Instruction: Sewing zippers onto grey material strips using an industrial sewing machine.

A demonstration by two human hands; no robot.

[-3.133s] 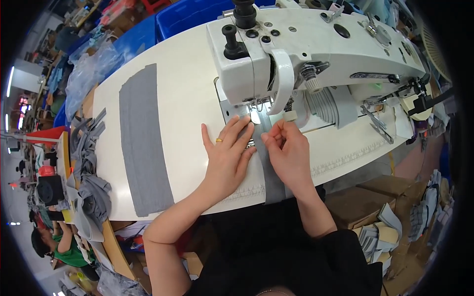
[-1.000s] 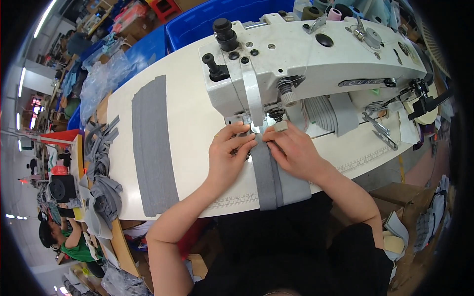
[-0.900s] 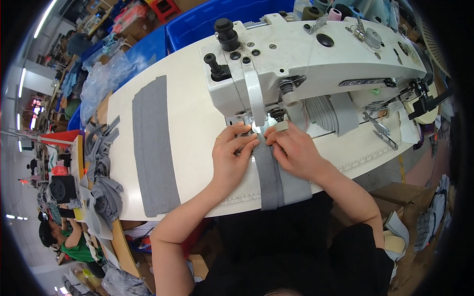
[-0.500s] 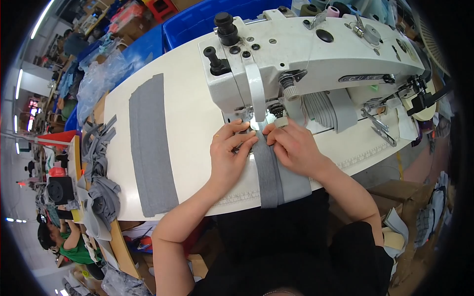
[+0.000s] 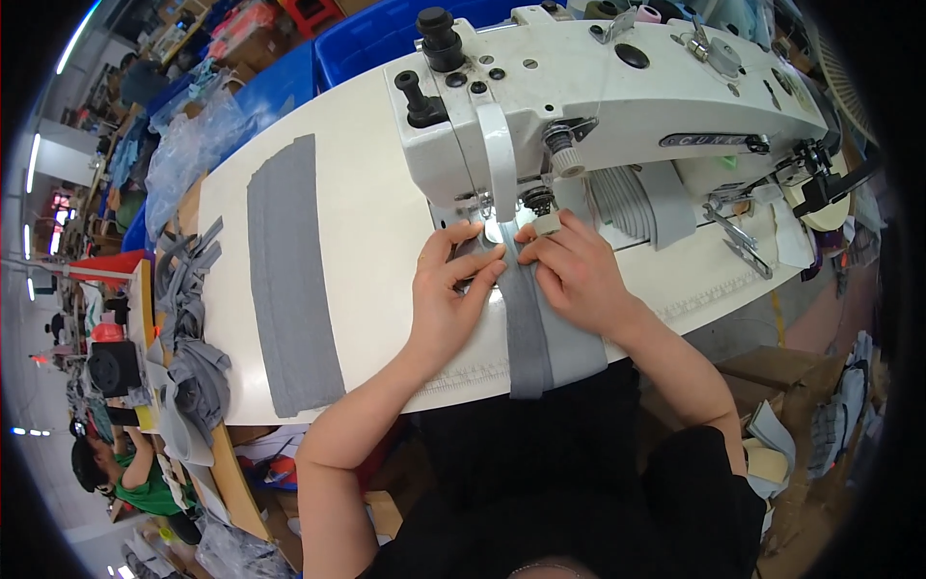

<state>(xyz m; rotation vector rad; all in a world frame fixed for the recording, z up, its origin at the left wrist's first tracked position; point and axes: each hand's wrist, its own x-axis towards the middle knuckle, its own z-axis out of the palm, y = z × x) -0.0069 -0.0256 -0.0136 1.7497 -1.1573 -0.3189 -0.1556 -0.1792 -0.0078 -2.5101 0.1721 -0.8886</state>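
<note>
Since half a second ago both hands barely shifted on the grey fabric strip. Left hand and right hand press flat, fingers spread, feeding it under the sewing machine needle. Most of the strip still trails over the tabletop edge, seemingly unsewn.

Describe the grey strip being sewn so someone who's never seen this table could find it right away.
Start at the white sewing machine on the white table. Below its needle, a grey fabric strip runs toward the person, pressed flat by the left hand and right hand. Unlike the wider grey piece lying untouched at the left, it hangs over the table's near edge.
</note>
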